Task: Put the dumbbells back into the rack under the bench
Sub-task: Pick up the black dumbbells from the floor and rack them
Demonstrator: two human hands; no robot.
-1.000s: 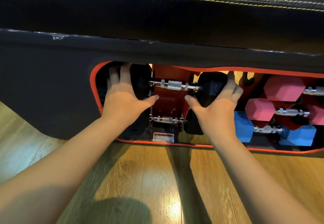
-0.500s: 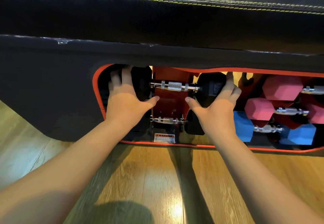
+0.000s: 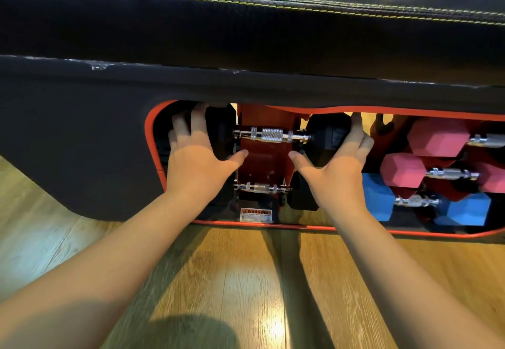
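Both hands press the black dumbbell (image 3: 273, 135) in the red rack (image 3: 262, 163). Left hand (image 3: 196, 163) and right hand (image 3: 338, 168) have fingers spread over its ends.

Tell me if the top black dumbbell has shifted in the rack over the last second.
No. The top black dumbbell sits at the same spot against the red rack and its warning label; both hands stay on its ends.

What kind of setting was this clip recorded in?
Probably a home workout area. A padded black bench has a red rack under it holding black dumbbells and pink and blue hex dumbbells, all above a wood-look floor.
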